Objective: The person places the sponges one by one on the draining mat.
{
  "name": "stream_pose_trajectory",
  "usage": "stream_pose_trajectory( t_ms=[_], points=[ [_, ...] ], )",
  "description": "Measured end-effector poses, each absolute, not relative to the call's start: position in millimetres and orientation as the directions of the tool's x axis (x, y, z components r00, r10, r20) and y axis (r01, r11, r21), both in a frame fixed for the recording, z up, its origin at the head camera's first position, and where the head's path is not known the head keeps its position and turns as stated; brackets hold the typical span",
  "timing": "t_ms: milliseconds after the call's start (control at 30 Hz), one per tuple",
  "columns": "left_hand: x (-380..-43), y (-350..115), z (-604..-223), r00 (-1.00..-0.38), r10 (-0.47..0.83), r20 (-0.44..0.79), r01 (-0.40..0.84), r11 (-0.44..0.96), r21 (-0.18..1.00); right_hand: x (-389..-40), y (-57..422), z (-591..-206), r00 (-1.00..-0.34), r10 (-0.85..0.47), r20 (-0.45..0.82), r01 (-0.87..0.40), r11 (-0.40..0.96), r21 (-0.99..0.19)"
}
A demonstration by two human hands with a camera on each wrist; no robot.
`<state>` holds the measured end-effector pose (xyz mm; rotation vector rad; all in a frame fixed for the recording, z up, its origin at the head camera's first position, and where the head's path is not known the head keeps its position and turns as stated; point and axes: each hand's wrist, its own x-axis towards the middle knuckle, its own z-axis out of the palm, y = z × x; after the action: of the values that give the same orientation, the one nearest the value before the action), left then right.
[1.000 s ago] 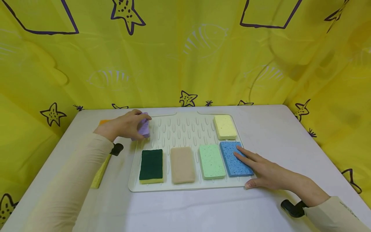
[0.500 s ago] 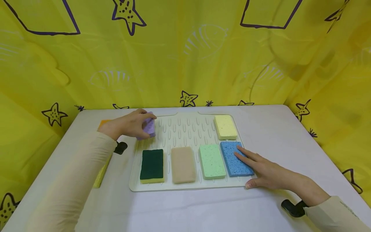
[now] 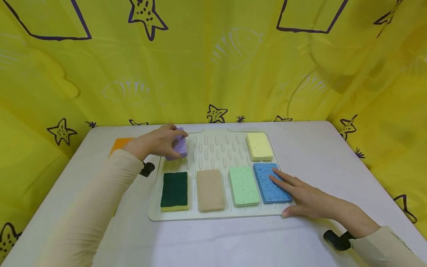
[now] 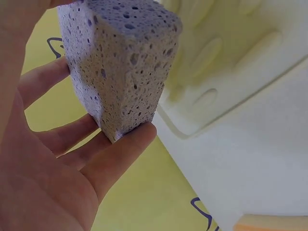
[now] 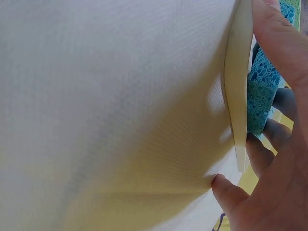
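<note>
Purple sponge [image 3: 180, 144] in my left hand [image 3: 160, 141]: I pinch it between thumb and fingers, over the far left corner of the white ribbed tray [image 3: 213, 148], though I cannot tell whether its lower edge touches down. My right hand [image 3: 305, 197] holds nothing; its fingers are spread, with the tips resting on the blue sponge [image 3: 267, 181], and the thumb lies by the tray's near right corner. Along the near side, from left to right, lie the dark green-topped sponge [image 3: 174, 190], the beige sponge [image 3: 210, 190], the pale green sponge [image 3: 244, 186] and then that blue one, all flat. Behind the blue one, in the far right corner, lies the pale yellow sponge [image 3: 259, 147]. Off to the left on the white table [image 3: 213, 243], an orange thing [image 3: 121, 144] is partly hidden behind my left forearm, and a yellow curtain [image 3: 186, 66] hangs behind everything
</note>
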<state>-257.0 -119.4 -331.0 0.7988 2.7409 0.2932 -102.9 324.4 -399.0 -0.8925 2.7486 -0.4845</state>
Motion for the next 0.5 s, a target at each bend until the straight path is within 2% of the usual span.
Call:
stream_pose_trajectory(
  t_ms=[333, 500],
  points=[
    [-258, -103, -332, -0.807, 0.545, -0.226, 0.484, 0.831, 0.274, -103, 324, -399, -0.79, -0.607, -0.086, -0.539, 0.755, -0.373],
    [-259, -92, -332, -0.79, 0.575, -0.212, 0.518, 0.811, 0.271, -103, 325, -400, -0.795, -0.599, -0.097, -0.527, 0.761, -0.38]
  ],
)
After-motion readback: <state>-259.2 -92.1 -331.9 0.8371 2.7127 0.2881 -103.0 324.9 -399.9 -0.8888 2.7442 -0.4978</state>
